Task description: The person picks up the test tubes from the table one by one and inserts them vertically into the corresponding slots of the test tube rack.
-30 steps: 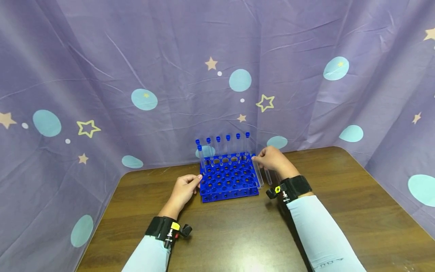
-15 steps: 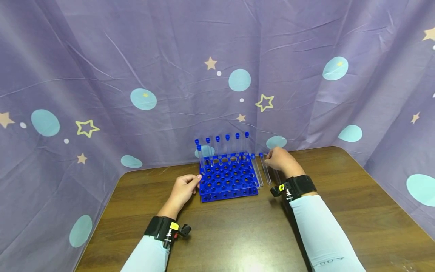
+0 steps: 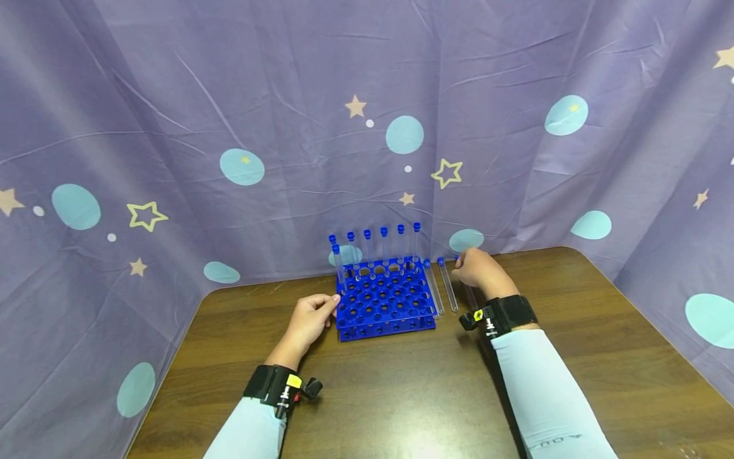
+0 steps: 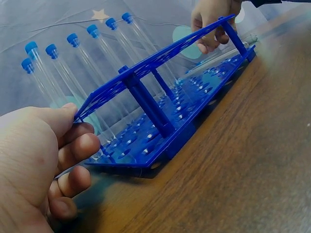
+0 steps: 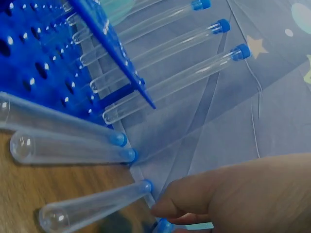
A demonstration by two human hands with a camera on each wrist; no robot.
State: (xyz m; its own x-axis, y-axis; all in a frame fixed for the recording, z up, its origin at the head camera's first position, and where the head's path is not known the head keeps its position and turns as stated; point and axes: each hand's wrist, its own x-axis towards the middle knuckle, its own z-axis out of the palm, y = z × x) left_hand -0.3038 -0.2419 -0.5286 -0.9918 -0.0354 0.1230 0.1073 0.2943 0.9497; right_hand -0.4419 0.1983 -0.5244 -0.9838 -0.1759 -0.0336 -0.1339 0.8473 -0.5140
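Left hand [image 3: 308,320]: grip narrow, pinching perforated blue plastic rack [image 4: 148,106].
Right hand [image 3: 478,270]: beside clear blue-capped tubes [image 5: 97,205]; grip indiscernible.

A purple curtain [image 3: 309,70] is seen behind a brown wood-grain table [image 3: 367,389]; folds and fine creases are noted in it. The curtain is printed with pale blue ovals [image 3: 404,134], tan stars [image 3: 355,106], yellow star outlines [image 3: 148,217] and white dots [image 3: 369,123]. Two ovals are marked with a small yellow star [image 3: 245,160]. The table's far corners are rounded; a glare patch [image 3: 424,440] is observed on its near part.
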